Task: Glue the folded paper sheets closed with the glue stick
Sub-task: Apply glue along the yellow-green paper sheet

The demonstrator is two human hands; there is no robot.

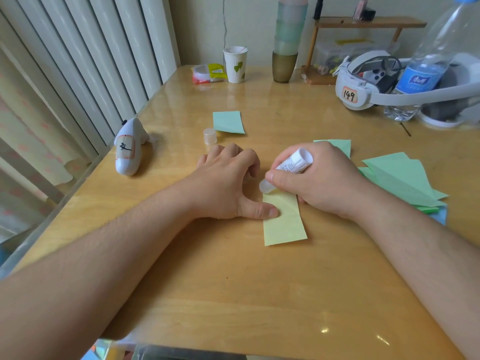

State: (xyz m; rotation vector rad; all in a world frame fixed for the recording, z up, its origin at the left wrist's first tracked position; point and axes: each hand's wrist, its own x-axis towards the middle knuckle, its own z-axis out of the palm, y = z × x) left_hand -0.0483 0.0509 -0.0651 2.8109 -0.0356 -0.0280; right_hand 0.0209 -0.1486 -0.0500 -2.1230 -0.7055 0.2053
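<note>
A folded yellow paper strip [285, 224] lies on the wooden table [233, 281] in the middle. My left hand [228, 183] rests beside it, its thumb pressing the strip's left edge while the other fingers are curled on the table. My right hand [317, 180] grips a white glue stick [291, 165], tilted, with its tip down on the strip's far end. The stick's clear cap [210, 136] stands on the table behind my left hand. A folded green sheet [228, 122] lies farther back.
A pile of green folded sheets [400, 183] lies at the right. A white seal-shaped figure [128, 149] sits at the left edge. At the back stand a paper cup [235, 64], stacked cups [285, 48], a headset [368, 81] and a water bottle [426, 63].
</note>
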